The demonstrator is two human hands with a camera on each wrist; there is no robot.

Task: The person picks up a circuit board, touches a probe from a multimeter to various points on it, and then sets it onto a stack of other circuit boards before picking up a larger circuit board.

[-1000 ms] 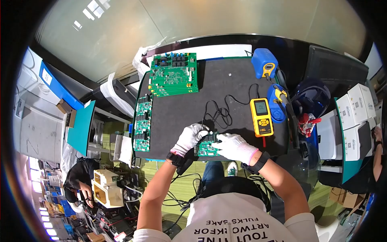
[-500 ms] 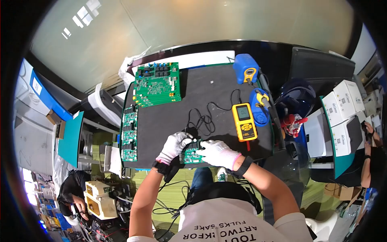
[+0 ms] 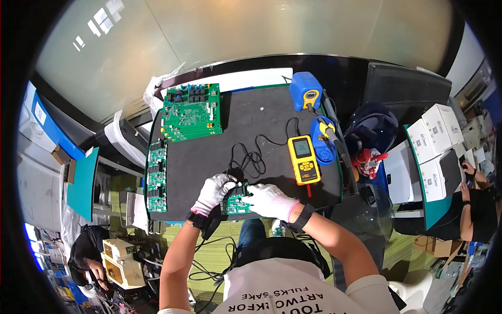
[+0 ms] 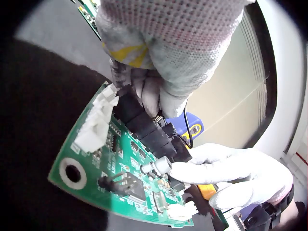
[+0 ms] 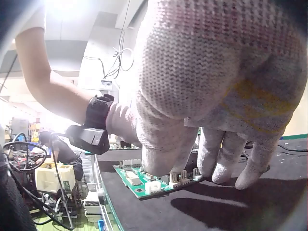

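Note:
A small green circuit board (image 3: 236,207) lies at the table's front edge, its black blocks and white connectors plain in the left wrist view (image 4: 127,161). Bent fingers and thumb of my gloved left hand (image 3: 212,194) pinch the end of a thin black cable (image 3: 257,158) over the board's row of black blocks; the gripped tip is mostly hidden. My gloved right hand (image 3: 273,201) rests at the board's right side, fingers extended. In the left wrist view one of its fingertips touches a silver cylinder (image 4: 162,165). The yellow meter (image 3: 303,163) lies further right.
Stacked large green boards (image 3: 191,112) stand at the back left, with a column of smaller boards (image 3: 157,178) along the left edge. A blue soldering station (image 3: 305,91) and blue iron holder (image 3: 323,141) line the right side. People work on both sides.
The head view has swung, shifting the table and both hands leftward in the picture. The hands keep nearly the same places at the board.

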